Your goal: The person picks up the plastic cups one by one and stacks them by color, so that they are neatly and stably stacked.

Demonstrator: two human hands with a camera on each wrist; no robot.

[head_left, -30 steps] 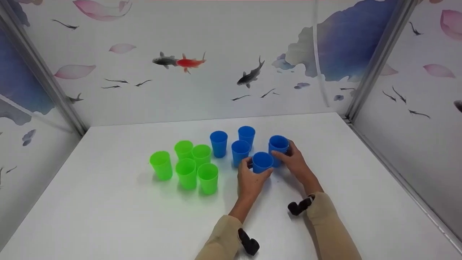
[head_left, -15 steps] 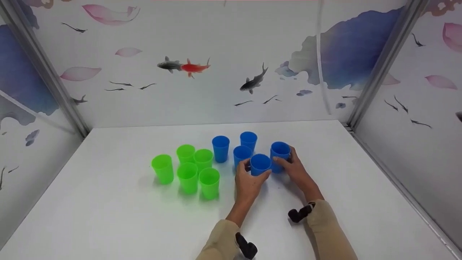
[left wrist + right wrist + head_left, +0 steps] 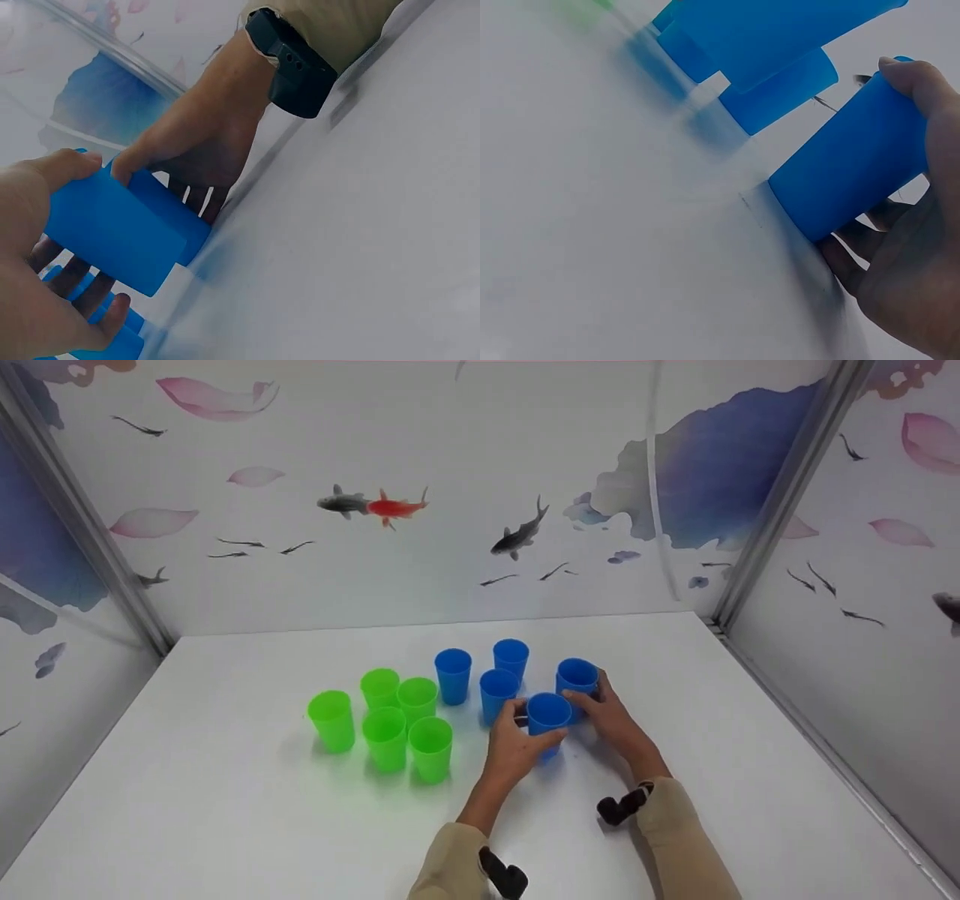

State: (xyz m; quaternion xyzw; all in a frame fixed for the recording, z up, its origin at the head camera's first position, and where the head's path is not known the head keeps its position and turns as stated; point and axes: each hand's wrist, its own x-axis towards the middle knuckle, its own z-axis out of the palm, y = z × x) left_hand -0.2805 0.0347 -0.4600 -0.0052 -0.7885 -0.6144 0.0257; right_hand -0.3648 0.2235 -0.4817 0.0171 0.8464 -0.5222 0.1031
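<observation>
In the head view my left hand (image 3: 514, 746) grips a blue plastic cup (image 3: 549, 714), thumb on the near side and fingers round the far left. The left wrist view shows this cup (image 3: 116, 229) with its base held off the table. Just beyond it, my right hand (image 3: 619, 726) holds another blue cup (image 3: 576, 675) from the right. That cup (image 3: 855, 150) stands at the tabletop in the right wrist view, thumb at its rim and fingers low on its side. In the head view the two held cups overlap.
Three more blue cups, including one at the back (image 3: 453, 679), stand upright left of the held ones. Farther left is a group of several green cups (image 3: 385, 742). All are on the white table (image 3: 247, 810), bounded by printed wall panels (image 3: 450, 585).
The left hand's cup has shifted slightly right toward the other held cup, showing more of its side. The right hand and its cup stay in place. The head view has shifted a little.
</observation>
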